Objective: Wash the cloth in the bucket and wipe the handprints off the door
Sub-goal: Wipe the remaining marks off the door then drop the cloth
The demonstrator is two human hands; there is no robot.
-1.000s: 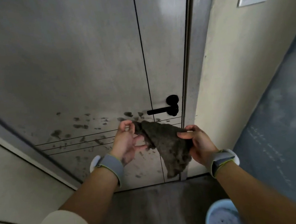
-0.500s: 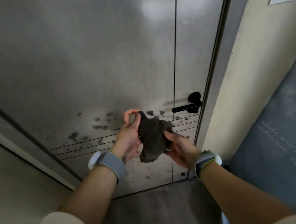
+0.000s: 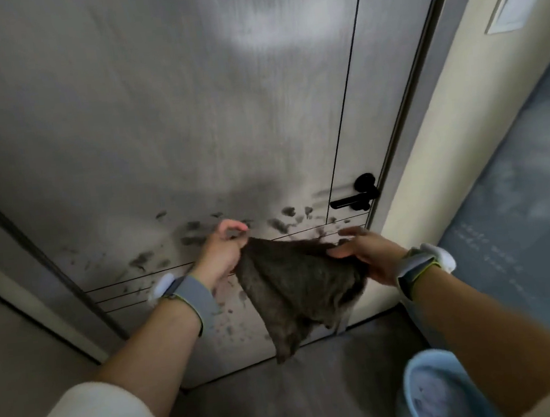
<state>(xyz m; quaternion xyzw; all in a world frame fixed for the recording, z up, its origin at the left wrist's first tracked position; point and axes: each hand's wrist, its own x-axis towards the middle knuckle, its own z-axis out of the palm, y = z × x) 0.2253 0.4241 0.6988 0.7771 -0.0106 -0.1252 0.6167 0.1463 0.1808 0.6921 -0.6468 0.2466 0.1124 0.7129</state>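
**Cloth spread wide again before the smudged door**

Half a second ago both hands had the cloth bunched into a dark wad between them; now they have drawn apart and it hangs open as a broad triangle, and the view has swung so the bucket shows again at the lower right.

Largest first: the door (image 3: 189, 115) fills the view, pale grey and closed, its lower part scattered with dark handprints (image 3: 198, 231) running from left of the hands across toward the black handle (image 3: 355, 194). Below it, the light blue bucket (image 3: 438, 391) sits on the floor under the right forearm, only partly in view.

The cloth (image 3: 295, 287) hangs in the air just in front of the door's lower panel, its point drooping toward the floor. It looks soft, limp and light, possibly damp, with a rough pile that should not slip. The top edge is the sensible place to hold it; folded into a pad it would press flat on the marks.

The left hand (image 3: 220, 251) pinches one upper corner between curled fingers and thumb. The right hand (image 3: 368, 256) holds the other corner, thumb on top and fingers loosely extended.
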